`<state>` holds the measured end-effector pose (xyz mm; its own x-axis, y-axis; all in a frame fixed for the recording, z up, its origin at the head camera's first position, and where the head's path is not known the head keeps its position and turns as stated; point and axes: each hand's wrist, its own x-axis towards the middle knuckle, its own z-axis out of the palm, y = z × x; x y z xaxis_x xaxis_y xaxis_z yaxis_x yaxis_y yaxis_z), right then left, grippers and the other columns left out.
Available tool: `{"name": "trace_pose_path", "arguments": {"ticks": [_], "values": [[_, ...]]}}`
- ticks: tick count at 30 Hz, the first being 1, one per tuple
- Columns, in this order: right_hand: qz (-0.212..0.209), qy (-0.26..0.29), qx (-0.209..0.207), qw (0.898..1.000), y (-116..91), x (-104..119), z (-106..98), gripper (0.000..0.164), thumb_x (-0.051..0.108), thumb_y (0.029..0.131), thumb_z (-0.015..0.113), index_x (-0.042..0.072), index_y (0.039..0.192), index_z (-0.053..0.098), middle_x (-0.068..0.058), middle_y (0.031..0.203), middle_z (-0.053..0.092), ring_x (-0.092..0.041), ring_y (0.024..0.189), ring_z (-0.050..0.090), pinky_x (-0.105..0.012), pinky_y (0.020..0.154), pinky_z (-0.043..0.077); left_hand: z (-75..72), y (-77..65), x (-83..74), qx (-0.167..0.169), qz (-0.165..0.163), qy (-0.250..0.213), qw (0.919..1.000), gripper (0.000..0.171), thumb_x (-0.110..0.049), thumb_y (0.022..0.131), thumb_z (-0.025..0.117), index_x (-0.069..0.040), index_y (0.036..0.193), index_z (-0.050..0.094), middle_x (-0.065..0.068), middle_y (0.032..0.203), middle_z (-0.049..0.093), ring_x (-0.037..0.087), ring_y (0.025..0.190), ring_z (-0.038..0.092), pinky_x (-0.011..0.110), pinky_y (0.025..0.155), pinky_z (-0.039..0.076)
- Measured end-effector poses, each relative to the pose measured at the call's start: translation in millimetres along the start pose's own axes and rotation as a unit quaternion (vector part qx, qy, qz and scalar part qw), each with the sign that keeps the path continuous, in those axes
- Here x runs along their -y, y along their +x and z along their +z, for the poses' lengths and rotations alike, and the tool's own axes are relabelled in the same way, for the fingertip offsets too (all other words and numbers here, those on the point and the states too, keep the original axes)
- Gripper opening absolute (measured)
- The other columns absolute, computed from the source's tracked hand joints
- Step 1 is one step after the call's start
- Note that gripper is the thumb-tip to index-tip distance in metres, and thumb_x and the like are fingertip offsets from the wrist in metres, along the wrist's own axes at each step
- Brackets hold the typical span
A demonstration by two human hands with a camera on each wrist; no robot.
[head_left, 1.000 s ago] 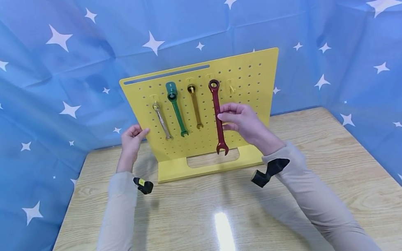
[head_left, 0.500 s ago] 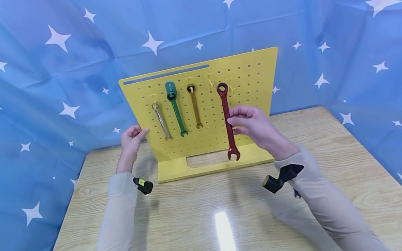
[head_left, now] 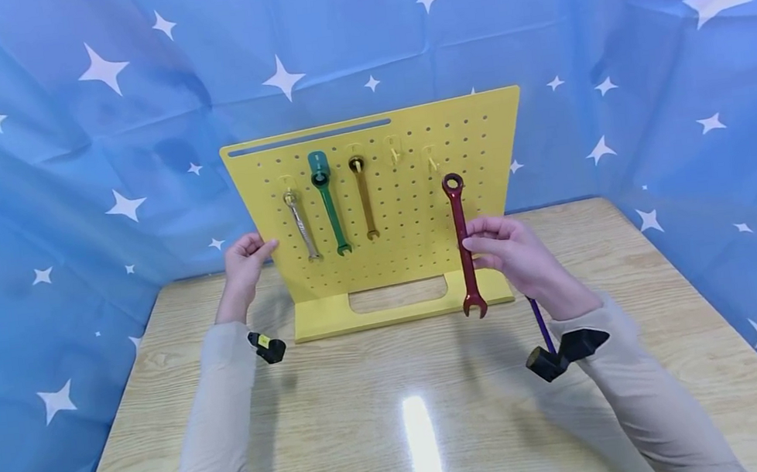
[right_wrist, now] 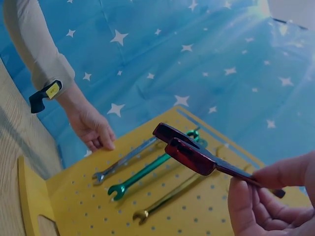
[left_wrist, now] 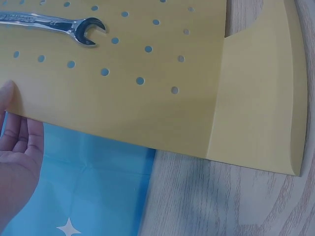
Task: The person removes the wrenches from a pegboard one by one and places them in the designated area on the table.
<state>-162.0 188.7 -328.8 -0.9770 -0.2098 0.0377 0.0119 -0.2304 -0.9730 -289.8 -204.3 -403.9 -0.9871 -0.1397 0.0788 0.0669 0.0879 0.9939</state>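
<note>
A yellow pegboard (head_left: 480, 146) stands upright on the wooden table (head_left: 372, 424). On its hooks hang a silver wrench (head_left: 301, 225), a green wrench (head_left: 329, 203) and a gold wrench (head_left: 363, 199). My right hand (head_left: 513, 252) pinches a dark red wrench (head_left: 464, 246) by its shaft, upright and off the board, in front of its right side. In the right wrist view the red wrench (right_wrist: 192, 152) points its open jaw away from my fingers (right_wrist: 246, 209). My left hand (head_left: 246, 260) grips the pegboard's left edge (left_wrist: 98, 123), thumb on the front face.
Two bare hooks (head_left: 393, 150) (head_left: 432, 160) stick out of the pegboard's upper right. A purple tool (head_left: 540, 324) lies on the table behind my right wrist. Blue star-print cloth (head_left: 648, 81) encloses the table on three sides.
My right hand has lifted the red wrench off its hook and carried it rightward and down, away from the board. The left hand has stayed on the board's edge.
</note>
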Motion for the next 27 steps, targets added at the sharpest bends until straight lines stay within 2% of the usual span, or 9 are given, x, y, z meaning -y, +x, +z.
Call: {"name": "trace_pose_path", "arguments": {"ticks": [7, 15, 18, 20, 24, 27], "values": [[0.005, -0.005, 0.002, 1.0, -13.4, -4.9, -16.3, 0.017, -0.006, 0.091, 0.053, 0.009, 0.089, 0.062, 0.0, 0.083, 0.059, -0.011, 0.078, 0.059, -0.024, 0.07, 0.052, -1.1, -0.5, -0.6, 0.001, -0.003, -0.005, 1.0, 0.016, -0.009, 0.085, 0.07, -0.014, 0.076, 0.058, -0.009, 0.068, 0.056, 0.007, 0.069, 0.051, 0.018, 0.063, 0.043], [0.007, -0.007, -0.007, 1.0, -24.8, -10.8, -32.4, 0.017, -0.006, 0.09, 0.054, 0.009, 0.09, 0.063, 0.001, 0.082, 0.06, -0.01, 0.074, 0.059, -0.024, 0.069, 0.052, -2.0, -4.8, 0.0, 0.009, 0.033, -0.03, 0.999, 0.016, -0.015, 0.082, 0.074, -0.014, 0.076, 0.059, -0.007, 0.07, 0.057, 0.006, 0.069, 0.051, 0.018, 0.064, 0.042], [0.008, -0.009, -0.008, 1.0, -28.9, -13.6, -38.7, 0.018, -0.006, 0.09, 0.053, 0.009, 0.092, 0.063, 0.001, 0.083, 0.061, -0.01, 0.075, 0.059, -0.024, 0.069, 0.052, -1.4, -4.4, -0.5, 0.004, 0.027, -0.033, 0.9991, 0.015, -0.01, 0.082, 0.073, -0.013, 0.076, 0.059, -0.008, 0.069, 0.057, 0.006, 0.069, 0.051, 0.017, 0.064, 0.042], [0.01, -0.011, -0.01, 1.0, -32.5, -15.6, -43.8, 0.018, -0.006, 0.091, 0.053, 0.009, 0.093, 0.063, 0.001, 0.084, 0.062, -0.01, 0.076, 0.06, -0.024, 0.069, 0.052, -0.5, -3.3, -0.9, -0.001, 0.014, -0.018, 0.9997, 0.015, -0.008, 0.084, 0.07, -0.013, 0.077, 0.058, -0.009, 0.069, 0.056, 0.006, 0.069, 0.05, 0.017, 0.064, 0.043], [0.013, -0.014, -0.018, 1.0, -42.3, -19.8, -56.6, 0.019, -0.005, 0.091, 0.053, 0.01, 0.093, 0.064, 0.002, 0.084, 0.063, -0.009, 0.077, 0.059, -0.023, 0.069, 0.051, -0.4, -1.5, -1.6, 0.003, -0.004, -0.016, 0.9999, 0.014, -0.005, 0.085, 0.068, -0.011, 0.079, 0.057, -0.009, 0.068, 0.056, 0.006, 0.069, 0.05, 0.016, 0.063, 0.043], [0.014, -0.007, -0.02, 1.0, -49.4, -23.6, -67.1, 0.021, -0.007, 0.091, 0.052, 0.01, 0.092, 0.064, 0.002, 0.084, 0.063, -0.009, 0.076, 0.06, -0.023, 0.069, 0.052, -0.7, -0.5, -2.1, 0.01, -0.003, -0.013, 0.9999, 0.012, -0.005, 0.086, 0.067, -0.009, 0.081, 0.057, -0.009, 0.068, 0.056, 0.006, 0.069, 0.05, 0.016, 0.063, 0.043]]}}
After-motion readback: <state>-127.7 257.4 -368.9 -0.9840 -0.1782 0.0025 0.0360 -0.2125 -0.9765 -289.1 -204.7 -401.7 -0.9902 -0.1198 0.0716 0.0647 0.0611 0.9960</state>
